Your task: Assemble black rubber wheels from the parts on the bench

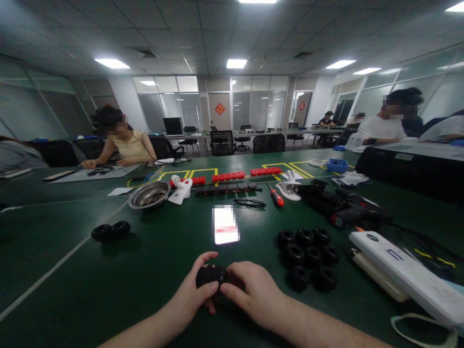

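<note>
Both hands meet at the near middle of the green table, around a black, round, wheel-like part point(210, 277). My left hand point(194, 289) grips it from the left, thumb on its near side. From the right, my right hand point(250, 290) closes on the same part with thumb and bent fingers; its fingertips are partly hidden. To the right lies a group of several similar black ring-shaped parts point(303, 255) with open centres. Two more black parts point(111, 231) sit together at the left. Just beyond my hands is a phone point(226, 225) with a lit screen.
Farther back are a metal bowl point(149, 195), red trays point(228, 177), a black strip of parts point(227, 189), glasses point(250, 203) and a screwdriver point(276, 195). A black power tool point(344, 205) and a white case point(406, 273) lie right. People point(121, 147) work at the tables.
</note>
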`<state>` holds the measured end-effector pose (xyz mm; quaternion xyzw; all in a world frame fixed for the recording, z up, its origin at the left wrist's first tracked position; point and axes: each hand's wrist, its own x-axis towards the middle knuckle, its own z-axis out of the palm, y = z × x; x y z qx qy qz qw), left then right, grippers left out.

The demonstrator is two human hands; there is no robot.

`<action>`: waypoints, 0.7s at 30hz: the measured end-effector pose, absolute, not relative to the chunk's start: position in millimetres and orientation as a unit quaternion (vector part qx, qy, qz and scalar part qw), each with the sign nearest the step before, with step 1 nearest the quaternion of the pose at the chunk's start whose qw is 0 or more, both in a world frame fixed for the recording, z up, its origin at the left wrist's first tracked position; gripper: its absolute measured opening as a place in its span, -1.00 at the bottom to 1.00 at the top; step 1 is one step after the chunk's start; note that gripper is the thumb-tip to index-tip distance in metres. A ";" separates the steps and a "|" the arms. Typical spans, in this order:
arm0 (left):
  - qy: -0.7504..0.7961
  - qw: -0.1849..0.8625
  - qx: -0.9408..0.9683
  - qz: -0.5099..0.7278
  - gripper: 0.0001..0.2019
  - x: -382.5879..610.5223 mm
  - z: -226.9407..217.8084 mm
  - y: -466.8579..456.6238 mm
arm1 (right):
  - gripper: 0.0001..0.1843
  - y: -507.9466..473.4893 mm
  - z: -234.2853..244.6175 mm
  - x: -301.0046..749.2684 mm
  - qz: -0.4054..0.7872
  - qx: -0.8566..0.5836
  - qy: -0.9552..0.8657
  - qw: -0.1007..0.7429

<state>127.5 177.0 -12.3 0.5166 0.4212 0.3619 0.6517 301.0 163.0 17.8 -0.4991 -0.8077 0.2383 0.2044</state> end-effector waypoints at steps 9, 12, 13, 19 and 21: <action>0.427 0.666 0.509 0.339 -0.42 128.1 -12.4 179.3 | -0.55 162.2 17.7 302.9 0.237 -0.455 -0.827 0.229; 0.433 0.669 0.507 0.328 -0.44 128.9 -11.1 178.7 | -0.53 161.5 18.5 303.6 0.239 -0.446 -0.830 0.236; 0.432 0.667 0.508 0.333 -0.44 128.8 -10.9 178.3 | -0.53 161.5 18.7 303.7 0.240 -0.448 -0.827 0.239; 0.405 0.656 0.522 0.363 -0.41 125.0 -13.8 176.9 | -0.74 162.3 17.8 302.5 0.237 -0.489 -0.812 0.213; 0.375 0.671 0.520 0.372 -0.36 122.9 -16.3 177.9 | -0.79 162.6 17.2 302.1 0.241 -0.488 -0.813 0.209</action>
